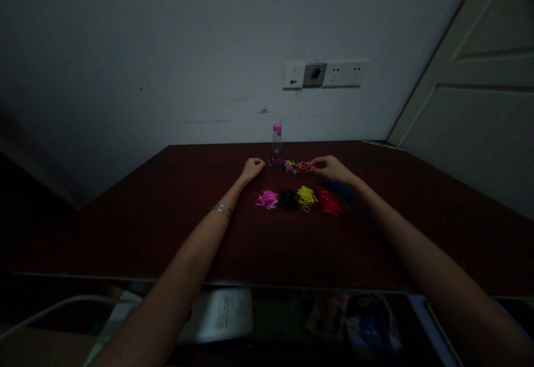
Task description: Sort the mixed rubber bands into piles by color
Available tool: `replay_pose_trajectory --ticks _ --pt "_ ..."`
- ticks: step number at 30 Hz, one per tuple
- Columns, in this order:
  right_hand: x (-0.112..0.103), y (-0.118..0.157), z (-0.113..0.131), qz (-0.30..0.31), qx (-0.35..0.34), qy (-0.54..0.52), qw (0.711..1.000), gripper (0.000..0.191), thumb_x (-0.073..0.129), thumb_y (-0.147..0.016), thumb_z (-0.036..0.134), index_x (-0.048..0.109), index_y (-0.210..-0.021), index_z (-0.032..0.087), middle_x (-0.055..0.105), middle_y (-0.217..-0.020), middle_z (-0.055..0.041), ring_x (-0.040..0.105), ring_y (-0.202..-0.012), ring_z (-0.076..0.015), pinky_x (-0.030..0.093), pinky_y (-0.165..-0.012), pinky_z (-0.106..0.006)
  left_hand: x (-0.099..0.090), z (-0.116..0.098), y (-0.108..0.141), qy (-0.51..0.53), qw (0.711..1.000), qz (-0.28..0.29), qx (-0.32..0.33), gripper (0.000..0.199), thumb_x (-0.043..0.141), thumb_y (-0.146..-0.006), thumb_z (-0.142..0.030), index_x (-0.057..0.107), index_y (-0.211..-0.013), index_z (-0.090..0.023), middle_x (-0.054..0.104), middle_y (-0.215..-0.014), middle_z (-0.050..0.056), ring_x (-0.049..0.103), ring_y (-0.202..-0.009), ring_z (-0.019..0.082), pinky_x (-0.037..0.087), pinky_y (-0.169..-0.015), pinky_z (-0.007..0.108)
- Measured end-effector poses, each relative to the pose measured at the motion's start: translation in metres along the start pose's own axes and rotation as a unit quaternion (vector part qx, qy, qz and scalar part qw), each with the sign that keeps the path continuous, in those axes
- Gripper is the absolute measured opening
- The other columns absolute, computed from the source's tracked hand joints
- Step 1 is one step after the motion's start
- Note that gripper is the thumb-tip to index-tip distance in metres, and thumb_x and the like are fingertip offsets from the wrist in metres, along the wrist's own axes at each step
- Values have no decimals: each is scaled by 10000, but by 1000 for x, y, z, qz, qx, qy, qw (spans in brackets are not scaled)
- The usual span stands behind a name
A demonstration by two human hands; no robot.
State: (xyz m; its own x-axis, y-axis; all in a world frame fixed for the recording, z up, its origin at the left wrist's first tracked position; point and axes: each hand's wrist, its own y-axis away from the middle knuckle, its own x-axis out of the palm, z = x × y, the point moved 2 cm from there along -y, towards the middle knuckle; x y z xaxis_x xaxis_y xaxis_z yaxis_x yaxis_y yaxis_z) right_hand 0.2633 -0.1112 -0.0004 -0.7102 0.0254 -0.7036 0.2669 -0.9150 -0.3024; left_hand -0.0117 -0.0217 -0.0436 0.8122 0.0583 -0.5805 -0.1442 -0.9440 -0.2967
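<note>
A mixed heap of small coloured bands (295, 166) lies on the dark red table (167, 217). My left hand (253, 167) rests at the heap's left end, fingers curled together; what they hold, if anything, is too small to tell. At the right end, the fingers of my right hand (327, 167) are pinched at the bands, their contents unclear. Nearer to me lie separate piles: pink bands (267, 199), black bands (287, 199), yellow bands (306, 196) and red bands (329, 201). A blue pile (340, 190) sits partly beneath my right wrist.
Behind the heap stands a clear bottle with a pink cap (277, 137). Wall sockets (344, 74) are above it. Below the table's front edge, an open drawer or shelf holds a white box (227, 314) and other items. A white cable (70, 300) runs at the lower left.
</note>
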Motion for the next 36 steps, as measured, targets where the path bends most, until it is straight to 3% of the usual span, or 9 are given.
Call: replay_pose_trajectory --ticks 5,9,13,15,20,22,29,36 --pt "5 6 9 50 -6 21 999 192 557 -692 214 698 -806 151 681 -789 -54 599 -693 -157 465 -648 -260 -1 -4 4 7 1000 22 22 258 485 -728 -237 688 -807 -99 586 -581 13 496 -558 105 384 -586 206" --pt "17 11 34 125 -77 48 988 209 508 -688 181 698 -773 159 665 -841 -45 597 -771 -155 462 -734 -272 -1 -8 7 10 999 43 29 272 488 -728 -249 688 -823 -92 591 -594 13 492 -554 97 382 -579 202" --pt "25 14 53 156 -131 81 976 222 491 -701 167 701 -773 169 655 -864 -55 582 -826 -164 441 -809 -301 -6 -19 8 28 997 65 10 292 492 -726 -278 683 -838 -88 567 -572 3 450 -503 76 352 -514 187" --pt "27 16 61 162 -147 88 972 225 487 -701 154 701 -765 175 654 -854 -55 576 -832 -167 433 -822 -309 -10 -29 9 31 994 106 3 298 504 -720 -302 680 -830 -88 560 -568 2 420 -469 64 327 -476 183" --pt "30 18 73 156 -174 102 967 227 474 -710 130 696 -741 168 644 -798 -57 566 -818 -168 423 -812 -304 -18 -57 16 -7 961 278 14 241 573 -661 -308 681 -750 -111 550 -565 4 381 -430 55 271 -416 193" --pt "30 17 72 132 -175 107 970 217 478 -717 137 692 -739 164 639 -797 -58 565 -806 -167 422 -797 -299 -18 -64 19 -17 954 299 14 209 568 -662 -291 673 -720 -120 525 -539 0 381 -430 58 282 -419 196" --pt "9 7 29 -22 -70 139 988 209 503 -734 198 701 -793 165 643 -824 -66 570 -748 -169 428 -702 -274 -13 -58 10 -105 977 179 52 172 543 -647 -196 675 -711 -106 612 -664 33 518 -620 95 403 -602 189" --pt "-11 6 -15 -50 12 172 984 227 495 -736 187 702 -826 162 684 -865 -55 601 -803 -168 431 -745 -243 -5 -46 5 -132 981 135 51 221 549 -671 -203 700 -793 -97 656 -768 52 571 -720 131 422 -700 209"
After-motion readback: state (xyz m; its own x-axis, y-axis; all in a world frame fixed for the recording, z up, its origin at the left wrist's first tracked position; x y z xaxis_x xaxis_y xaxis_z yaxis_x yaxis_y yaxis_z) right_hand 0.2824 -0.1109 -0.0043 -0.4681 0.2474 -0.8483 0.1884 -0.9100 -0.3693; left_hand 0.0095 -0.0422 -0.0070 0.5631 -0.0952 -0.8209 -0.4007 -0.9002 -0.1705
